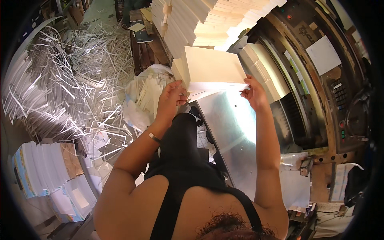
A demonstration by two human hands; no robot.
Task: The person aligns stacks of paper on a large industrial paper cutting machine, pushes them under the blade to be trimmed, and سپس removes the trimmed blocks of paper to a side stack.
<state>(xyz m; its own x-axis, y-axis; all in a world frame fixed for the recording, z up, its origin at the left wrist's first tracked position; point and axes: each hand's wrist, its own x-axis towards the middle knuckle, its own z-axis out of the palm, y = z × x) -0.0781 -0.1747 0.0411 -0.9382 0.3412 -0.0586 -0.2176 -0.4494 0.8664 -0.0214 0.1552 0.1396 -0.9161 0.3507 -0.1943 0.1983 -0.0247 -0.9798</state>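
A cream stack of paper [216, 66], its white lower edges fanned slightly, is tilted between my hands over the near end of a metal work table. My right hand [255, 93] pinches its lower right corner, thumb on the front. At the lower left corner, my left hand [174, 93] is closed with curled fingers against the edge of the sheets; its exact grip is partly hidden. Behind stand tall piles of similar cream paper blocks [180, 24]. Another cream block [266, 72] lies to the right, on the machine side of the table.
The shiny metal table [232, 128] runs along my right. Beyond it is a large cutting machine with a control panel [339, 94]. A plastic bag of paper scraps [140, 96] stands at left, before a heap of shredded strips [80, 68]. Stacked printed sheets [44, 170] sit lower left.
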